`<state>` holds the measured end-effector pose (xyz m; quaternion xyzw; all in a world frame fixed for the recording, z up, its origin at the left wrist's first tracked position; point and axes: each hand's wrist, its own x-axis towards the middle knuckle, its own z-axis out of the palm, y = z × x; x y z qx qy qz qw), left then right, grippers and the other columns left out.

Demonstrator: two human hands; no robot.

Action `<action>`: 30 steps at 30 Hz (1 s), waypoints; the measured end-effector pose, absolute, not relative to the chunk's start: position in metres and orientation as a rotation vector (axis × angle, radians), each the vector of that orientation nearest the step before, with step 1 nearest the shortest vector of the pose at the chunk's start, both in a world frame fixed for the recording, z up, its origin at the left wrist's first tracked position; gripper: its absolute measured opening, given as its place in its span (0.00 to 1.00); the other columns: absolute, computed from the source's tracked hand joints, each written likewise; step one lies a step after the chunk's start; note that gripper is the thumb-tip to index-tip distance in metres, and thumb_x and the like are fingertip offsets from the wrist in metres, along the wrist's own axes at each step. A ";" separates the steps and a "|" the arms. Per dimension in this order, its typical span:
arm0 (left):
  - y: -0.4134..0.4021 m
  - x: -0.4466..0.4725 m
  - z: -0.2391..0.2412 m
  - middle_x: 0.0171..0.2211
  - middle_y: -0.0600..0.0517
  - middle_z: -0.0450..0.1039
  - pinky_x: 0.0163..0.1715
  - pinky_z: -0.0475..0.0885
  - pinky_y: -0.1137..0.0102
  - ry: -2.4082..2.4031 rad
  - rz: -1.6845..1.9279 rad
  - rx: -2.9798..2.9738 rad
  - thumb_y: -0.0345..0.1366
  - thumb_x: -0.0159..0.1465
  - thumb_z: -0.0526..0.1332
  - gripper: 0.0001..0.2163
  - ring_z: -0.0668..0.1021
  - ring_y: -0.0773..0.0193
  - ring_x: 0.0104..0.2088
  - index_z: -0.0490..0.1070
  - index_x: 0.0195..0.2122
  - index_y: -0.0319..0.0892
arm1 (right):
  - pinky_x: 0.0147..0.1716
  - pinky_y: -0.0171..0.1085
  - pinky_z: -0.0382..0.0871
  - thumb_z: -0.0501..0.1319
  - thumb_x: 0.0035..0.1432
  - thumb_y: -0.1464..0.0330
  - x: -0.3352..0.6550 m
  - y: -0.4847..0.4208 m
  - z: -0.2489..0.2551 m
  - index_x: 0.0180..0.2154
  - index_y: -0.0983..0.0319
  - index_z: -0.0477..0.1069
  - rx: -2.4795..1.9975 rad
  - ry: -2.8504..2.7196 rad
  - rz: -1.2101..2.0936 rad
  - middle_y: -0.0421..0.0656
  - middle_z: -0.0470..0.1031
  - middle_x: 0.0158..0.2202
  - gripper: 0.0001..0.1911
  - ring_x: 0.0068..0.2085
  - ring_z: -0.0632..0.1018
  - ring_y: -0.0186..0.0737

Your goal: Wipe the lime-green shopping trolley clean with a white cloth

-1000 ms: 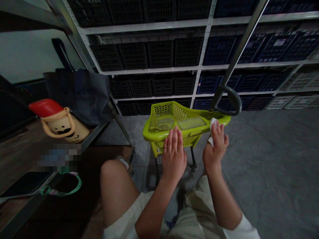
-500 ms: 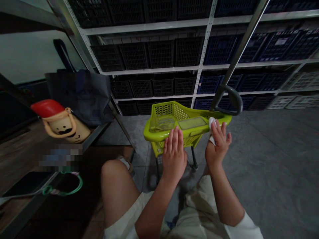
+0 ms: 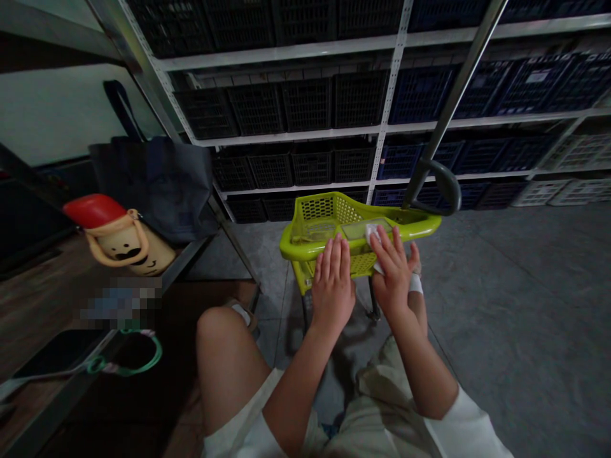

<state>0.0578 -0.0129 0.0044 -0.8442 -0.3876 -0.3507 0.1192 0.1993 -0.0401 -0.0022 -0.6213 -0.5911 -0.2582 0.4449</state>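
Observation:
A lime-green plastic basket cart [image 3: 324, 219] stands on the floor in front of my knees. My left hand [image 3: 331, 286] lies flat on its near rim with the fingers stretched out. My right hand [image 3: 394, 270] presses a white cloth [image 3: 373, 234] onto the flat green panel on the cart's near edge, fingers laid over it; a bit of white also shows by the wrist. The cart's grey handle [image 3: 442, 184] rises behind the right hand.
A metal shelf on the left holds a cream bottle with a red cap [image 3: 119, 238], a dark bag [image 3: 157, 181] and a green cord [image 3: 128, 362]. Racks of dark crates [image 3: 334, 102] line the back. Grey floor [image 3: 525, 305] spreads to the right.
My right hand with the white cloth has moved left along the cart's rim, from the right corner onto the flat panel. The left hand has stayed on the rim.

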 end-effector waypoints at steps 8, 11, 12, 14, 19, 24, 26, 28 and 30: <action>-0.017 0.062 0.005 0.72 0.38 0.48 0.69 0.54 0.53 -1.166 -1.055 -2.449 0.28 0.64 0.55 0.37 0.50 0.51 0.73 0.40 0.72 0.31 | 0.65 0.58 0.45 0.47 0.55 0.77 0.207 -0.036 -0.009 0.68 0.55 0.56 -1.607 -1.165 -0.603 0.47 0.62 0.69 0.39 0.72 0.55 0.46; -0.017 0.061 0.003 0.72 0.38 0.51 0.69 0.56 0.53 -1.150 -1.059 -2.428 0.29 0.66 0.53 0.34 0.52 0.52 0.72 0.43 0.71 0.32 | 0.67 0.54 0.41 0.46 0.56 0.77 0.176 -0.042 -0.004 0.69 0.55 0.51 -1.505 -1.518 -0.643 0.46 0.62 0.69 0.39 0.72 0.54 0.41; -0.017 0.060 0.003 0.71 0.39 0.51 0.69 0.56 0.53 -1.146 -1.057 -2.423 0.29 0.66 0.53 0.33 0.52 0.52 0.72 0.44 0.71 0.33 | 0.68 0.54 0.41 0.46 0.57 0.76 0.171 -0.044 -0.003 0.70 0.55 0.51 -1.470 -1.605 -0.646 0.46 0.63 0.68 0.38 0.72 0.55 0.41; -0.017 0.058 0.003 0.71 0.39 0.52 0.68 0.57 0.54 -1.144 -1.042 -2.427 0.29 0.66 0.53 0.33 0.52 0.52 0.72 0.44 0.71 0.33 | 0.68 0.54 0.39 0.47 0.58 0.76 0.172 -0.047 -0.002 0.69 0.54 0.53 -1.442 -1.673 -0.637 0.45 0.64 0.67 0.37 0.72 0.55 0.42; -0.021 0.057 0.006 0.72 0.38 0.49 0.69 0.55 0.54 -1.154 -1.012 -2.468 0.28 0.63 0.55 0.37 0.51 0.53 0.72 0.41 0.72 0.31 | 0.66 0.60 0.41 0.47 0.58 0.77 0.221 -0.044 -0.009 0.65 0.54 0.61 -1.531 -1.262 -0.628 0.46 0.68 0.65 0.35 0.71 0.58 0.48; -0.025 0.062 0.005 0.72 0.38 0.48 0.69 0.55 0.55 -1.177 -1.013 -2.433 0.29 0.64 0.56 0.36 0.50 0.52 0.73 0.42 0.72 0.31 | 0.64 0.61 0.48 0.46 0.57 0.76 0.214 -0.041 -0.011 0.67 0.56 0.57 -1.569 -1.109 -0.519 0.48 0.62 0.68 0.37 0.72 0.55 0.48; -0.024 0.062 0.003 0.72 0.38 0.49 0.69 0.55 0.55 -1.173 -1.018 -2.424 0.30 0.65 0.55 0.35 0.50 0.53 0.73 0.42 0.72 0.31 | 0.66 0.58 0.45 0.47 0.55 0.77 0.190 -0.044 -0.007 0.68 0.55 0.55 -1.541 -1.290 -0.525 0.46 0.61 0.69 0.39 0.72 0.54 0.46; -0.023 0.061 0.002 0.72 0.39 0.51 0.68 0.57 0.55 -1.162 -1.036 -2.411 0.30 0.66 0.53 0.33 0.51 0.53 0.72 0.43 0.71 0.32 | 0.67 0.55 0.42 0.47 0.55 0.77 0.170 -0.047 -0.003 0.69 0.54 0.54 -1.486 -1.487 -0.548 0.44 0.62 0.69 0.39 0.72 0.54 0.43; -0.021 0.059 0.001 0.71 0.39 0.52 0.68 0.58 0.54 -1.148 -1.045 -2.408 0.30 0.67 0.53 0.33 0.52 0.53 0.72 0.44 0.71 0.33 | 0.68 0.55 0.40 0.47 0.56 0.77 0.164 -0.050 -0.001 0.68 0.53 0.54 -1.445 -1.607 -0.575 0.43 0.63 0.68 0.39 0.72 0.54 0.43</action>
